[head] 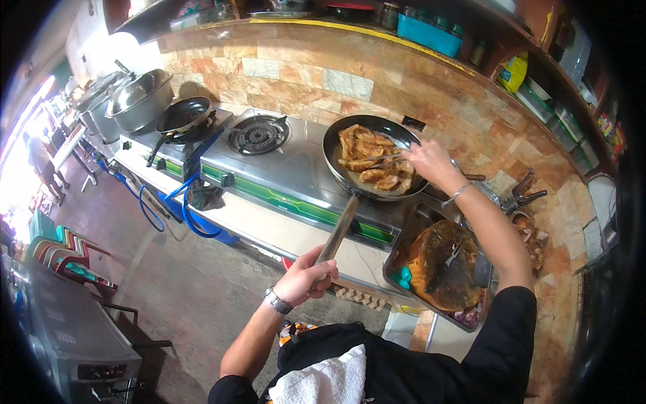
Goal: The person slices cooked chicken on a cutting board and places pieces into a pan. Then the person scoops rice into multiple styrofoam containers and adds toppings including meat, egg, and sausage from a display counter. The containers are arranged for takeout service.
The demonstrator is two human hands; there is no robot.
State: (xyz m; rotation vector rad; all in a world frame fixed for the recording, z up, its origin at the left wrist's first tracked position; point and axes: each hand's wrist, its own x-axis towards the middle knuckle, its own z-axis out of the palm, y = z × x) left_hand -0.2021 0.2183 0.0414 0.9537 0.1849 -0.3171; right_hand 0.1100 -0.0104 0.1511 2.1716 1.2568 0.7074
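Note:
My left hand (308, 275) is closed around the long handle (343, 227) of a black frying pan (333, 160). The pan sits over the right side of a stainless gas stove (303, 169). Browned pieces of meat (371, 144) lie in it in a shallow liquid. Above the pan's right side, my right hand (429, 160) grips a thin metal utensil (381, 158), its far end among the meat. Whether this is a fork or tongs I cannot tell. The burner under the pan is hidden.
A tray (391, 272) at the right holds a round wooden chopping board (444, 267). A smaller frying pan (184, 116) rests on another burner, near large metal pots (139, 98). Shelves (353, 35) overhang the tiled wall. Blue hoses (189, 212) hang at the counter front.

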